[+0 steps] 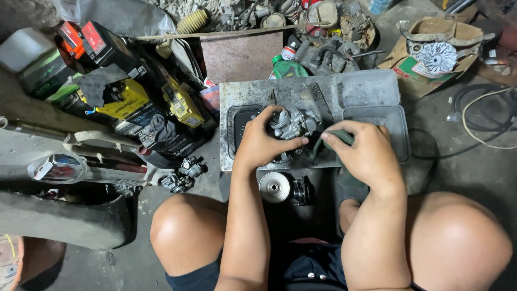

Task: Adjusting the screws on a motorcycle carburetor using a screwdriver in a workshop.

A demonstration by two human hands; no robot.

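The left hand (pixel 262 141) hides the carburetor's (pixel 291 123) lower half, and the green cloth (pixel 338 136) disappears under the right hand (pixel 365 152) at four o'clock.

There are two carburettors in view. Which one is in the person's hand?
The carburettor on the grey tray, gripped by the left hand. The other carburettor lies untouched on the floor, beside the person's left knee.

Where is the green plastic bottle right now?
In the head view, the green plastic bottle lies on the floor just beyond the far edge of the grey tray, left of centre, next to a pile of dark engine parts.
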